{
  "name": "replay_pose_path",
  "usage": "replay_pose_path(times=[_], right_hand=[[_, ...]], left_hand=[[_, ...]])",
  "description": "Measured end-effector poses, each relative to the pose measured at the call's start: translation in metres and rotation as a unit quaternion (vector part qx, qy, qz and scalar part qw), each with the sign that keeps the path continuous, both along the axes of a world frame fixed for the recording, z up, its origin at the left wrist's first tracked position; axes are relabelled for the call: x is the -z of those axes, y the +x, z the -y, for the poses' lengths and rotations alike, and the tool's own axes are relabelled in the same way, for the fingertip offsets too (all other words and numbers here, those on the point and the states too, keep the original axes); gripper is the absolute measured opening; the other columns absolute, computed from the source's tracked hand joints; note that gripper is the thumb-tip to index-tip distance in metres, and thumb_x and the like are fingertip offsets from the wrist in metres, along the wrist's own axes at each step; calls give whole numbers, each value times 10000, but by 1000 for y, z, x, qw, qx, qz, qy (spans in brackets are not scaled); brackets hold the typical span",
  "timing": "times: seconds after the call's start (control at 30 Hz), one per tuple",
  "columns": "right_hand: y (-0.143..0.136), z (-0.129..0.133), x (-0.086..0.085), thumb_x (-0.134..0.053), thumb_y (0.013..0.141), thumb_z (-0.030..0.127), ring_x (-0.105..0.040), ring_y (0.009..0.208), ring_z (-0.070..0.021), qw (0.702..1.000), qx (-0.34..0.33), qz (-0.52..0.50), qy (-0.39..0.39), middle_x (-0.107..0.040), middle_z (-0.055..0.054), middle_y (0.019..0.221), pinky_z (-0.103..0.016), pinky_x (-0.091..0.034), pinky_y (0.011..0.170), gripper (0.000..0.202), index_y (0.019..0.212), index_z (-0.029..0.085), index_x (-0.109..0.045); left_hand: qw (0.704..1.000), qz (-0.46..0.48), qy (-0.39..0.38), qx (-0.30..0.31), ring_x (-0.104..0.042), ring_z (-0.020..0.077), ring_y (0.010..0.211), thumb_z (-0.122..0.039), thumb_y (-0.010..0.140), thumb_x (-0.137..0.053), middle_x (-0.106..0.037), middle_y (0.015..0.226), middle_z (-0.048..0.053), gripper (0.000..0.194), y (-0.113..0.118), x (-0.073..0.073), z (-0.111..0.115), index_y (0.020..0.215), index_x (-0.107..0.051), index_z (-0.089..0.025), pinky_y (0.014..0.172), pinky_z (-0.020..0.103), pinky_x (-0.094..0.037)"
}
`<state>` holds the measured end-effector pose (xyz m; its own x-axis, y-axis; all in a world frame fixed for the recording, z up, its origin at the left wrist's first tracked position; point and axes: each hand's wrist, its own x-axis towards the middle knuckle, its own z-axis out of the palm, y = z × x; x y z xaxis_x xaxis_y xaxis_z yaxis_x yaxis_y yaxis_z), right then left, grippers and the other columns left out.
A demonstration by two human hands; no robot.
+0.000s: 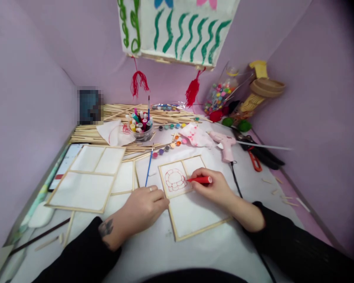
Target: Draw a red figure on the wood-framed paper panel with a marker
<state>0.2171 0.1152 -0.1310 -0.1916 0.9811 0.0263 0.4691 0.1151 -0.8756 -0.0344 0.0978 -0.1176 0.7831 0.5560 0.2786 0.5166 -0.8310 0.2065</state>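
Observation:
A red marker (201,180) is in my right hand (214,188), fingers closed around it, its tip on the paper. Under it lies a white paper panel (194,216) edged with thin wooden sticks and split into three sections. Red outlines of an arch built of blocks (175,181) fill its upper left section. My left hand (146,206), a ring on one finger, is curled at the panel's left edge with its fingers closed against the frame; the fingertips are partly hidden. Just beyond that hand lies a blue paintbrush (149,167).
Another framed panel (91,190) overlaps a phone (61,169) at left. Behind stand a cup of markers (141,135), wooden sticks (112,114) and paint pots (166,148). A pink glue gun (226,145) and pliers (255,159) lie at right. A painted lantern (177,35) hangs above.

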Motion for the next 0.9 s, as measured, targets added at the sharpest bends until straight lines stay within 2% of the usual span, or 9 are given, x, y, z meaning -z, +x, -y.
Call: replay_pose_path(times=[0.27,0.43,0.5,0.57,0.63,0.73,0.9], right_hand=[[2,0,2,-610,732,191,-629,687,-167,1000,-25,-2,-2,-697,-24,747,-276,-478,655,58,776,191,-648],[10,-6,-19,-623,713,226,-524,574,-125,994,55,-92,-32,-606,10,648,-236,-409,537,37,724,193,-611],[7,-11,-30,-635,703,225,-512,583,-123,994,52,-90,-34,-598,12,651,-235,-406,545,45,719,192,-610],[-3,-16,-36,-637,684,208,-523,599,-128,996,21,-74,-43,-607,9,665,-241,-418,565,46,717,190,-611],[-16,-19,-35,-625,673,195,-530,610,-130,996,3,-74,-47,-606,11,673,-244,-427,578,52,720,191,-601],[-30,-21,-24,-612,673,204,-517,584,-123,994,11,-95,-56,-590,20,656,-240,-428,560,67,733,194,-583],[-34,-19,-10,-622,682,206,-561,610,-133,995,-7,-89,-53,-634,9,680,-247,-454,592,66,744,190,-606]], left_hand=[[1000,12,-21,1,-452,166,618,-155,934,-452,-536,650,-8,217,-2,4,-2,839,-642,-200,506,294,-274],[1000,-1,-20,-2,-467,168,640,-147,929,-457,-563,697,-6,206,-2,8,-2,805,-615,-197,516,296,-283],[1000,0,-19,-2,-497,166,679,-138,933,-454,-610,781,-6,184,-3,9,-2,868,-616,-198,537,294,-312],[1000,0,-19,0,-525,168,727,-146,940,-455,-645,883,-6,167,-3,10,-1,934,-613,-202,560,292,-338],[1000,-6,-20,4,-537,169,749,-154,946,-455,-659,942,-7,161,-4,9,-1,950,-610,-198,573,294,-354],[1000,-10,-26,13,-538,167,746,-149,952,-443,-670,944,-5,178,-4,8,-2,926,-615,-187,584,295,-369],[999,-9,-31,16,-542,168,760,-140,953,-438,-675,929,4,195,-3,8,-1,940,-627,-182,596,297,-384]])
